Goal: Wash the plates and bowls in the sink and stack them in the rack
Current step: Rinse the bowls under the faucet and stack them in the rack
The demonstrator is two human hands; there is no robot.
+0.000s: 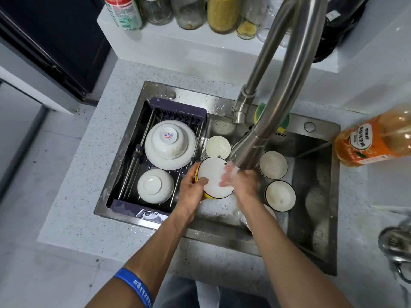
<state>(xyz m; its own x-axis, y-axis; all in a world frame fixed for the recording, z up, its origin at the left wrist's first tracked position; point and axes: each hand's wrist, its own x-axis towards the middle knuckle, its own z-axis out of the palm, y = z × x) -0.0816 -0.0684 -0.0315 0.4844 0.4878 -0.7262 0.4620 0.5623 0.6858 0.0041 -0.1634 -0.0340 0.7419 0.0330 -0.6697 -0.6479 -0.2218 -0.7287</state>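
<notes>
Steel sink [311, 138] holds bowls; left grip [191, 187] clamps yellow bowl [213, 176], right grip [242, 183] apart inside.

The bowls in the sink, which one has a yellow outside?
The bowl being held under the faucet: the left hand grips its rim and yellow shows along its lower edge. The other bowls in the sink look white.

The speckled counter [93, 174] holds the steel sink [329, 196], set into it, and an orange bottle [373, 138] lying at its right, while the white ledge [178, 47] behind carries jars [222, 14] (several glass) in a row.
</notes>
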